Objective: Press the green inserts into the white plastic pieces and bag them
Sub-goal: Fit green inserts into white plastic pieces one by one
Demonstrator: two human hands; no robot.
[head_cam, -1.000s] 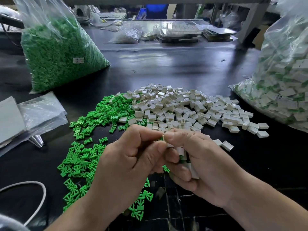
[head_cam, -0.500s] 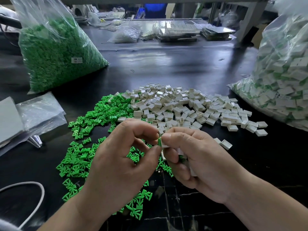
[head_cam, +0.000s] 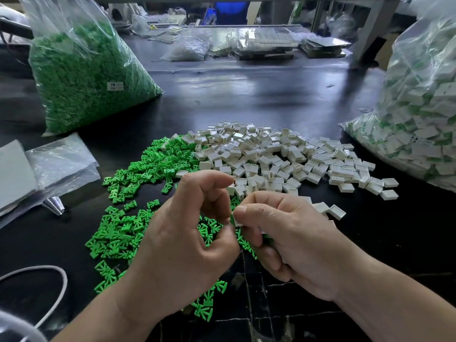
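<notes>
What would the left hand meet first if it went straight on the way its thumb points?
The white piece pinched in the right hand. The thumb tip of the left hand looks almost on it, though depth is unclear.

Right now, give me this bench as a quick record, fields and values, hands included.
Right hand: pinches a white piece with green at its edge
Left hand: thumb at that piece, index finger raised
Loose green inserts: pile, left of and under the hands
Loose white pieces: pile, behind the hands
Left bag: green inserts
Right bag: white pieces with green showing
</notes>
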